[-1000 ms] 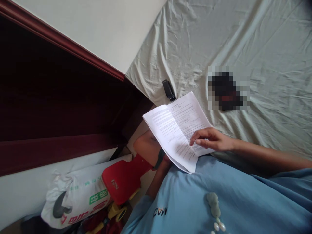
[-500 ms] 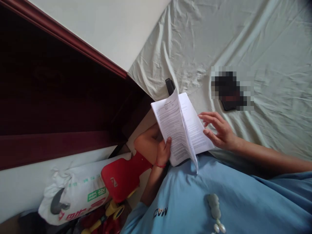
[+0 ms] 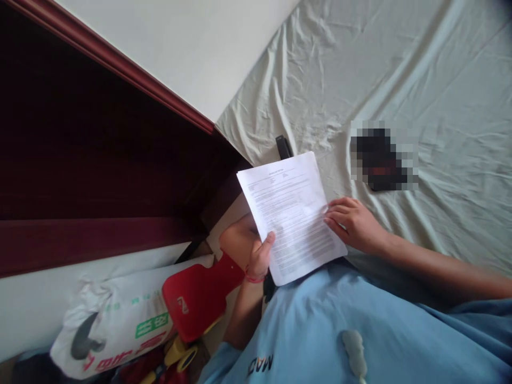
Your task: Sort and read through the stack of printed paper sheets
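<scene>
A stack of printed paper sheets [image 3: 294,210] rests on my lap, its top page lying flat with lines of dark text. My left hand [image 3: 261,257] is closed on the lower left edge of the stack, thumb on top and fingers hidden beneath. A red string circles that wrist. At the right edge of the sheets, my right hand [image 3: 355,225] has its fingers stretched out, the tips touching the paper.
Behind the sheets a small black object [image 3: 284,146] lies on the pale bedsheet [image 3: 344,64]. A blurred dark item [image 3: 384,162] is farther right. Dark red furniture [image 3: 100,144] stands at left, with a red board-like piece [image 3: 194,301] and a white printed bag [image 3: 128,325] below it.
The top sheet, raised and curled mid-stack before, now lies flat over the pile. My right hand has moved in to the paper's right edge. My left hand keeps its hold.
</scene>
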The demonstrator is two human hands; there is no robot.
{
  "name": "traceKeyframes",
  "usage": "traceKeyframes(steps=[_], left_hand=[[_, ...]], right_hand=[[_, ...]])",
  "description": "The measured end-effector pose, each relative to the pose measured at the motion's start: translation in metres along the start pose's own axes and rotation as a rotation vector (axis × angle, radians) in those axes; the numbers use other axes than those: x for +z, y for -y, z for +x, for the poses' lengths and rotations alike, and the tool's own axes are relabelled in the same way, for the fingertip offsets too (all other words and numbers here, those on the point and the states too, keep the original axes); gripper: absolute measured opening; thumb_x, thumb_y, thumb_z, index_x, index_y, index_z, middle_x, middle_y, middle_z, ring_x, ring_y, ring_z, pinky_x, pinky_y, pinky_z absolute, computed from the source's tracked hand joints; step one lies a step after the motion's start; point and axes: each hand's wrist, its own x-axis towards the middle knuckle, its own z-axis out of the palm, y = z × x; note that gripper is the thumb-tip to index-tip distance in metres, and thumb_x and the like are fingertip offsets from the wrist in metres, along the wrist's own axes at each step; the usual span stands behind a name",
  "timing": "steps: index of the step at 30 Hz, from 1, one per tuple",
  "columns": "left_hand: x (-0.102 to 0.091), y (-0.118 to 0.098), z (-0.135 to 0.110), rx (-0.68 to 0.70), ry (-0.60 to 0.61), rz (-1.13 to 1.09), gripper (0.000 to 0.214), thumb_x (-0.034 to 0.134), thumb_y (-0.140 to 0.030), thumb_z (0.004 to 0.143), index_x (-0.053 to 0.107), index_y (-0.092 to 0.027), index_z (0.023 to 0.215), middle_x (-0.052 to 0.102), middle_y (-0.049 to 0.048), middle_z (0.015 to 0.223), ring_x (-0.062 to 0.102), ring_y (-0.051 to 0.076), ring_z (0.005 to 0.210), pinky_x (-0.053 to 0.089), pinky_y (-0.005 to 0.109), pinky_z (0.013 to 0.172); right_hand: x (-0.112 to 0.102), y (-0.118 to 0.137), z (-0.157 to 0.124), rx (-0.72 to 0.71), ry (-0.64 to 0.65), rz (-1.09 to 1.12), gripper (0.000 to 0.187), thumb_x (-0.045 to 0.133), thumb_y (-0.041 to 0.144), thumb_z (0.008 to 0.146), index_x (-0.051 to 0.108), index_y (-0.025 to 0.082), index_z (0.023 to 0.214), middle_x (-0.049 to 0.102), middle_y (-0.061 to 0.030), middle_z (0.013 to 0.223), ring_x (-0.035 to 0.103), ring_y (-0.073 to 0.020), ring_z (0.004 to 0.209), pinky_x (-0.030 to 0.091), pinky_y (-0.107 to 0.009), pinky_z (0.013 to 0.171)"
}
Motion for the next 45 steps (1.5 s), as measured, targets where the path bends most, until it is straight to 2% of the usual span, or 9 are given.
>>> traceKeyframes(steps=[5,9,13,16,21,32,36,40,45], left_hand=[[-0.002,-0.008,0.000,0.010,0.044,-0.097,0.058,0.097,-0.059,0.073,0.085,-0.016,0.111,0.084,0.0146,0.121,0.075,0.036,0.130,0.060,0.046,0.115],[0.001,-0.003,0.001,0.007,0.072,-0.135,0.060,0.096,-0.060,0.073,0.084,-0.016,0.113,0.084,0.0150,0.123,0.075,0.037,0.129,0.059,0.048,0.116],[0.011,0.011,0.006,-0.060,0.174,-0.102,0.060,0.096,-0.063,0.072,0.085,-0.015,0.108,0.085,0.0154,0.116,0.077,0.038,0.125,0.059,0.051,0.116],[0.019,0.020,0.014,-0.077,0.237,-0.069,0.059,0.096,-0.064,0.072,0.086,-0.015,0.104,0.085,0.0151,0.112,0.076,0.038,0.125,0.058,0.051,0.116],[0.018,0.010,0.041,-0.013,0.254,-0.067,0.060,0.096,-0.063,0.071,0.084,-0.015,0.104,0.085,0.0158,0.111,0.073,0.042,0.130,0.056,0.055,0.117],[0.042,-0.065,0.099,0.165,0.348,-0.315,0.092,0.100,-0.051,0.059,0.067,-0.032,0.143,0.077,0.0108,0.134,0.063,0.042,0.143,0.051,0.058,0.118],[0.050,-0.064,0.102,0.133,0.366,-0.329,0.075,0.099,-0.043,0.058,0.071,-0.027,0.126,0.078,0.0110,0.125,0.068,0.042,0.135,0.052,0.057,0.115],[0.050,-0.056,0.099,0.123,0.335,-0.328,0.050,0.093,-0.046,0.063,0.070,-0.026,0.102,0.079,0.0074,0.112,0.071,0.038,0.126,0.054,0.053,0.112],[0.048,-0.048,0.093,0.136,0.323,-0.342,0.043,0.092,-0.050,0.066,0.069,-0.025,0.092,0.078,0.0071,0.108,0.073,0.035,0.119,0.055,0.053,0.109]], right_hand=[[0.006,-0.008,-0.001,0.245,-0.138,0.152,0.035,0.061,0.039,0.105,0.072,0.020,0.133,0.073,-0.0191,0.142,0.071,-0.0369,0.124,0.060,-0.061,0.105],[0.001,-0.010,0.002,0.552,-0.083,0.658,0.055,0.070,0.055,0.099,0.063,0.024,0.144,0.075,-0.0175,0.138,0.077,-0.0333,0.117,0.064,-0.055,0.100],[-0.002,-0.009,0.006,0.713,-0.014,1.216,0.053,0.083,0.059,0.090,0.073,0.027,0.131,0.082,-0.0096,0.123,0.079,-0.0303,0.111,0.064,-0.047,0.099],[-0.001,-0.011,0.007,0.835,0.011,1.384,0.047,0.094,0.056,0.077,0.081,0.023,0.107,0.085,-0.0088,0.108,0.081,-0.0291,0.099,0.064,-0.044,0.095],[0.000,-0.014,0.005,0.935,0.054,1.389,0.046,0.101,0.056,0.069,0.082,0.020,0.090,0.085,-0.0084,0.092,0.079,-0.0235,0.081,0.066,-0.037,0.081],[-0.003,-0.015,0.004,0.976,0.151,1.357,0.046,0.100,0.053,0.070,0.082,0.017,0.093,0.084,-0.0112,0.090,0.079,-0.0249,0.074,0.068,-0.040,0.074],[-0.003,-0.012,0.005,0.947,0.163,1.350,0.050,0.100,0.055,0.069,0.079,0.017,0.095,0.083,-0.0108,0.090,0.078,-0.0249,0.076,0.067,-0.038,0.072],[-0.003,-0.004,0.006,0.853,0.040,1.276,0.053,0.090,0.066,0.081,0.073,0.022,0.107,0.080,-0.0048,0.089,0.074,-0.0205,0.075,0.061,-0.032,0.066],[-0.002,-0.003,0.003,0.741,-0.067,1.024,0.050,0.073,0.073,0.093,0.065,0.023,0.094,0.067,0.0006,0.077,0.060,-0.0148,0.064,0.048,-0.027,0.055]])
